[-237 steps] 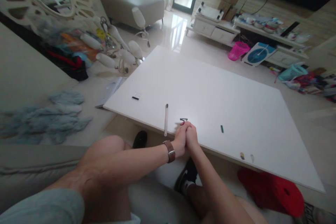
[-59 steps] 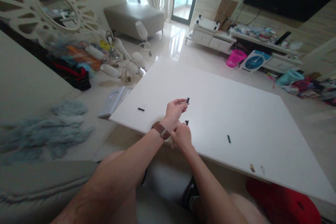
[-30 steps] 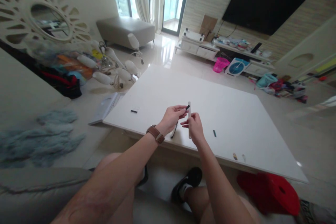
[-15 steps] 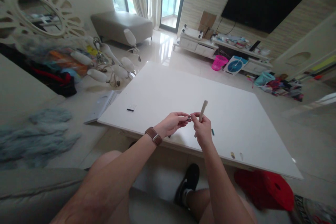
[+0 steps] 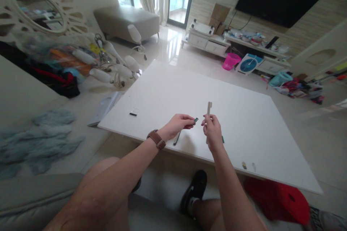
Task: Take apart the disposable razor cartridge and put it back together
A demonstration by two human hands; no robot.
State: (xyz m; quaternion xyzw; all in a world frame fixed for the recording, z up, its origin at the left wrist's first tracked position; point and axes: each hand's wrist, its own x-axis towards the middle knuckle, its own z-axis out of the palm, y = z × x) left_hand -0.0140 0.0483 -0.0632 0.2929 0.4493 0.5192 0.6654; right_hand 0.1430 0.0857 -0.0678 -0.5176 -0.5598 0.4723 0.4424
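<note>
Left hand (image 5: 179, 125) over near edge of white table (image 5: 244, 115), fingertips pinching small dark clip (image 5: 195, 120), right hand (image 5: 213, 131) just beside, fingers closed around upright white stick (image 5: 209, 108), thin black strip (image 5: 177, 138) flat on table beneath left hand

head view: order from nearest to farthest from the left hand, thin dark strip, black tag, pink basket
1. thin dark strip: on the table, right beside the left hand, which pinches a small dark piece.
2. black tag: on the table, farther left.
3. pink basket: beyond the table's far edge, to the right.
</note>
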